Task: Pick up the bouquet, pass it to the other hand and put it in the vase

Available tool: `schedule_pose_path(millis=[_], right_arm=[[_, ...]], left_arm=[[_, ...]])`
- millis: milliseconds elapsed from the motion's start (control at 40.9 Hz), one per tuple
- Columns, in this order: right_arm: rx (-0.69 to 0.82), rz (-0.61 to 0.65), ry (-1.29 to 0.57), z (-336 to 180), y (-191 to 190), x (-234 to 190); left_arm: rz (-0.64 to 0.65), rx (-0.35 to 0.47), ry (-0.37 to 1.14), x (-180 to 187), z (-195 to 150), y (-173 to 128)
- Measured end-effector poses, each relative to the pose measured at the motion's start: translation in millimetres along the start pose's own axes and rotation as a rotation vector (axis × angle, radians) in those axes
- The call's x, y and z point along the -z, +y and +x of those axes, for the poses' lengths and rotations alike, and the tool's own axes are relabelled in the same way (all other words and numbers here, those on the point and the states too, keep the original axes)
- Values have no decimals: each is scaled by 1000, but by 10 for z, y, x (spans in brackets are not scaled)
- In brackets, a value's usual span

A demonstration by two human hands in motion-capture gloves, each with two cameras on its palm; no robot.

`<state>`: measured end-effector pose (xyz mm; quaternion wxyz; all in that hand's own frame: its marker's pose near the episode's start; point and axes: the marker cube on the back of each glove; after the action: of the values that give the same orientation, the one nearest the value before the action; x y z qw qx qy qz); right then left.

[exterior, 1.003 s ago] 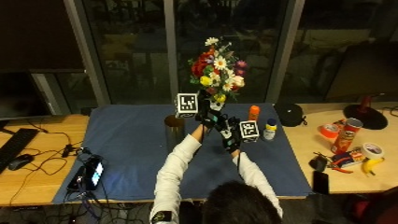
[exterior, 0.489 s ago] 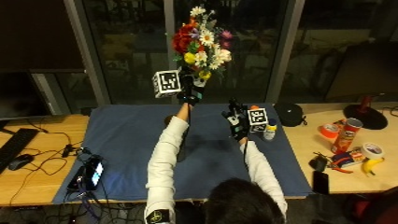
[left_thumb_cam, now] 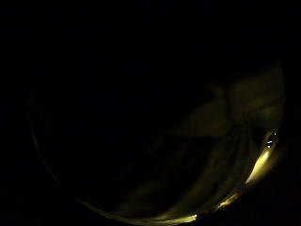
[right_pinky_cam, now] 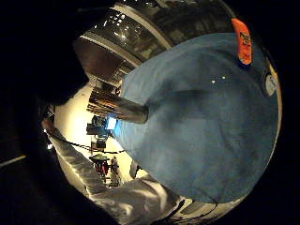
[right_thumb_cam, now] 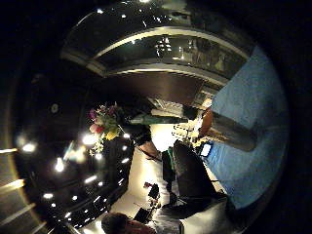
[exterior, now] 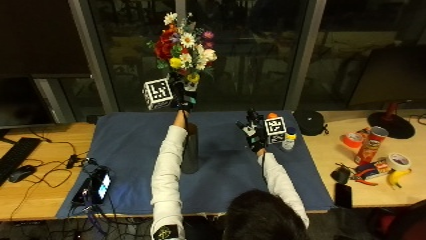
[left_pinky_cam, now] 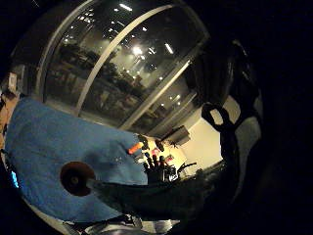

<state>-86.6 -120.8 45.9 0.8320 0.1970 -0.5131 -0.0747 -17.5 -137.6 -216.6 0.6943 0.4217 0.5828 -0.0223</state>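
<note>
My left hand (exterior: 181, 98) is raised high and grips the stems of the bouquet (exterior: 183, 42), a bunch of red, yellow, white and pink flowers held upright. The dark, tall vase (exterior: 191, 150) stands on the blue cloth (exterior: 133, 145) below that hand, partly behind my left forearm. Its round mouth (left_pinky_cam: 76, 177) shows from above in the left little finger side palm view. My right hand (exterior: 256, 132) hovers over the cloth to the right of the vase, fingers spread and holding nothing. From the right palm the bouquet (right_thumb_cam: 105, 124) appears high above the vase (right_thumb_cam: 229, 131).
A small orange-capped bottle (exterior: 287, 138) and a black round object (exterior: 309, 122) stand at the cloth's right edge. A red can (exterior: 371, 145), tape rolls and a banana (exterior: 398, 178) lie farther right. A lit phone (exterior: 100, 184), cables and a keyboard (exterior: 13, 152) lie at the left.
Both hands were at the bouquet's stems one second ago. My right hand let go and dropped to the right; my left hand lifted the bouquet high and shifted it slightly left.
</note>
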Motion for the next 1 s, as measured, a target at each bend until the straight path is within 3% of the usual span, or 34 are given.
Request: schedule_pose_path(millis=[147, 245, 367, 465, 538, 636, 710, 759, 856, 1003], right_arm=[[-240, 14, 111, -16, 83, -28], [-184, 46, 176, 15, 77, -48], [-153, -28, 92, -155, 200, -104], [-131, 38, 176, -38, 132, -116], [-44, -19, 97, -90, 163, -152], [-99, -101, 7, -159, 283, -172], [-138, -155, -35, -133, 361, -158], [-140, -171, -15, -25, 373, -135], [-190, -206, 2, 157, 415, -85], [-211, -242, -49, 276, 475, -32]], left_arm=[[11, 52, -11, 65, -308, 28], [-8, 79, 2, 67, -483, 65], [-32, 135, 31, 62, -678, 142], [-37, 152, 29, 23, -929, 164], [-72, 169, 15, 18, -1117, 257], [-306, 261, -43, 120, -1436, 608], [-586, 377, -137, 363, -1892, 1087], [-697, 443, -200, 607, -2239, 1464], [-741, 500, -292, 998, -2561, 1960], [-718, 483, -329, 1218, -2731, 2150]])
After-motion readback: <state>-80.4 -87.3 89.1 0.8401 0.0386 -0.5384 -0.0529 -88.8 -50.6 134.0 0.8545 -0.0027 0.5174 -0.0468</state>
